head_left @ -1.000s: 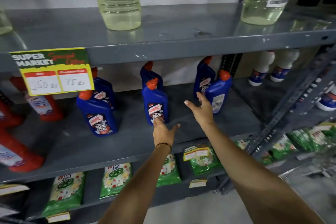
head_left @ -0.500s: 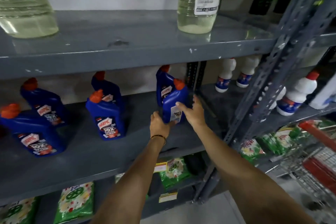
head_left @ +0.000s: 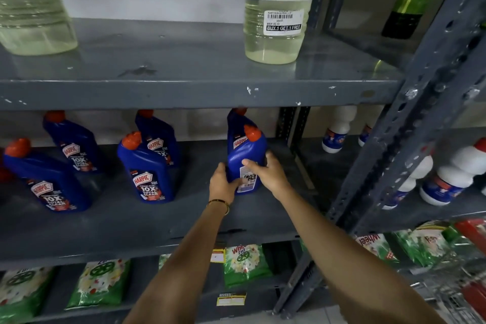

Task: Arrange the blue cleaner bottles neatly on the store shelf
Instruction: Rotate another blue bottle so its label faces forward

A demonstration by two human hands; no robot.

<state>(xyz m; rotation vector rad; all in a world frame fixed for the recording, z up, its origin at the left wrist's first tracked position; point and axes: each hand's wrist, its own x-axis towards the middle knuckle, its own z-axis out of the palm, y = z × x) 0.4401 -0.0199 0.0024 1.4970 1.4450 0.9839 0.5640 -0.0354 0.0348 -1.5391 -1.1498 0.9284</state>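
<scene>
Several blue cleaner bottles with orange caps stand on the grey middle shelf (head_left: 147,221). The rightmost front bottle (head_left: 243,155) stands with its back label toward me. My left hand (head_left: 223,183) grips its lower left side and my right hand (head_left: 267,172) wraps its right side. Directly behind it stands another blue bottle (head_left: 236,126). To the left, a front bottle (head_left: 147,168) and a rear one (head_left: 160,137) form a pair, and two more (head_left: 44,176) (head_left: 72,143) stand further left, labels facing me.
Bleach bottles (head_left: 276,16) stand on the upper shelf. A slotted metal upright (head_left: 410,123) rises to the right, with white bottles (head_left: 452,173) beyond it. Green detergent packs (head_left: 244,263) lie on the shelf below.
The view has swung right along the shelf. My hands went from hovering open near the middle bottle to closing on the rightmost front bottle, one on each side.
</scene>
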